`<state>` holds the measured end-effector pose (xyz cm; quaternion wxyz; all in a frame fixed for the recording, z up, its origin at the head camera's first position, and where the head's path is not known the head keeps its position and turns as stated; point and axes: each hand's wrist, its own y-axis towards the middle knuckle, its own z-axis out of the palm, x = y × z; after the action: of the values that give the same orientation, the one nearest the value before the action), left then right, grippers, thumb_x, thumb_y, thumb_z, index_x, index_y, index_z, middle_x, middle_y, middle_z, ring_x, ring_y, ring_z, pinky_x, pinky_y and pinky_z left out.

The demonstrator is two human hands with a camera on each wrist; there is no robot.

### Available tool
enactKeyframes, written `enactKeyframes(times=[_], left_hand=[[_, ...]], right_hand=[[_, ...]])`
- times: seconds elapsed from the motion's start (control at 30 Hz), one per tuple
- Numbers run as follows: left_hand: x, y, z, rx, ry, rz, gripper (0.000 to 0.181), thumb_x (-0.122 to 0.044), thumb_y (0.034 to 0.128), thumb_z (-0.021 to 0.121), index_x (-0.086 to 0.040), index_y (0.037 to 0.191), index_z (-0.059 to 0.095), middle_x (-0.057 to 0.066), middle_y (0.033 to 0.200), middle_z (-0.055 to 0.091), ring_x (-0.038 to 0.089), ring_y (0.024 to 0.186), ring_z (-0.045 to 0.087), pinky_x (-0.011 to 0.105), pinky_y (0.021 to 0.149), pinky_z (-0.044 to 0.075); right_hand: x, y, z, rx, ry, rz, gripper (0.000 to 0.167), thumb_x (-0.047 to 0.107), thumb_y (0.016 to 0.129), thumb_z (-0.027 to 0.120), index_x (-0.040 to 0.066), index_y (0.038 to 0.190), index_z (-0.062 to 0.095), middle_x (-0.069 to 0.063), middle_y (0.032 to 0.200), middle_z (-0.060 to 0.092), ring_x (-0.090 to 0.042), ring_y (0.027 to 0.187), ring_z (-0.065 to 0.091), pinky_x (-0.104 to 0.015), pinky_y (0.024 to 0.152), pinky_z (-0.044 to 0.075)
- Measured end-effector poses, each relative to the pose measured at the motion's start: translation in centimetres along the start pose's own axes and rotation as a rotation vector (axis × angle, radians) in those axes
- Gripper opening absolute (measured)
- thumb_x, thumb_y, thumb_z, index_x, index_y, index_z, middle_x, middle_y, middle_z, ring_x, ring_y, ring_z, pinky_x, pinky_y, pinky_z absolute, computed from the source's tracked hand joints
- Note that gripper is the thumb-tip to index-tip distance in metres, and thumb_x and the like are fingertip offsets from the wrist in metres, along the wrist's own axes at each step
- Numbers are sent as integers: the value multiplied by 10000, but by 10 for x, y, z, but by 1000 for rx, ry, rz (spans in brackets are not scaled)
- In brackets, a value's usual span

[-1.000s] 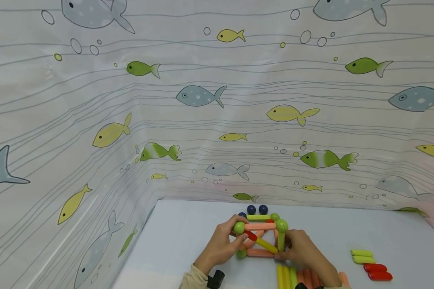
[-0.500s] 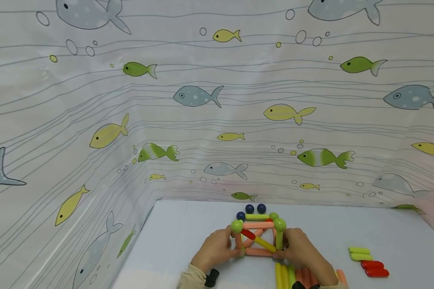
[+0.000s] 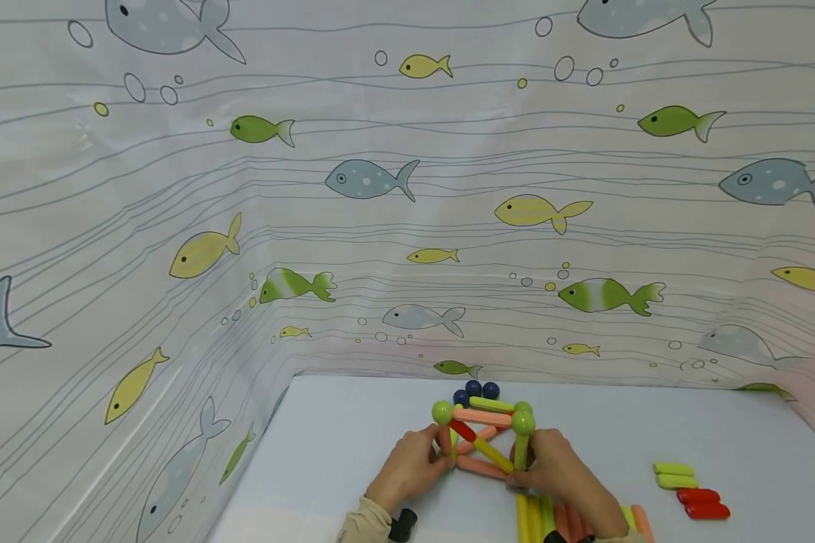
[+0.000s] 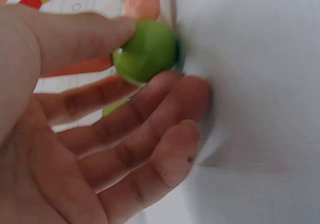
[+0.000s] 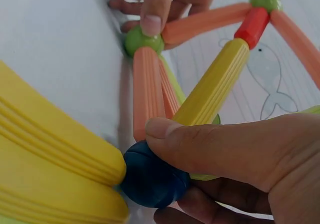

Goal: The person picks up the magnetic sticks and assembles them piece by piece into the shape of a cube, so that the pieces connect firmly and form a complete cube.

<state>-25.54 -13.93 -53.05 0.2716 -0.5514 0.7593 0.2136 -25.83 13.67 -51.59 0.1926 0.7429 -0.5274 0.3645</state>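
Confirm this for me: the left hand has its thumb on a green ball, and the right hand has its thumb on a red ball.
Not quite: the ball under the thumb of the right hand is dark blue, not red, as the right wrist view shows. The left hand does have its thumb on a green ball.

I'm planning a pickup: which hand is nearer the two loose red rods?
Right. The right hand pinches the blue ball, left of the red rods; the left hand, farther left, pinches a green ball.
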Motion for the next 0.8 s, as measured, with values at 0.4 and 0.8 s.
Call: enactKeyframes(times=[0.4,0.8], left_hand=[[12,8,20,-382,-66,-43,226,-63,896,820,-32,1053,661,-28,639,639,4,541,502,218,500,423],[21,12,16,-130,-704,-96,752,-32,1008,610,149,1602,186,360,1445,571,364,1198,698,385,992,587]], right_hand=[[17,1,24,-100,-32,-48,286,193,777,957,85,883,714,37,763,674,-120,697,602,-237,592,513],[53,4,72,-114,68,-62,498,106,787,933,-59,1201,710,-137,1057,753,-227,905,736,-335,757,631]])
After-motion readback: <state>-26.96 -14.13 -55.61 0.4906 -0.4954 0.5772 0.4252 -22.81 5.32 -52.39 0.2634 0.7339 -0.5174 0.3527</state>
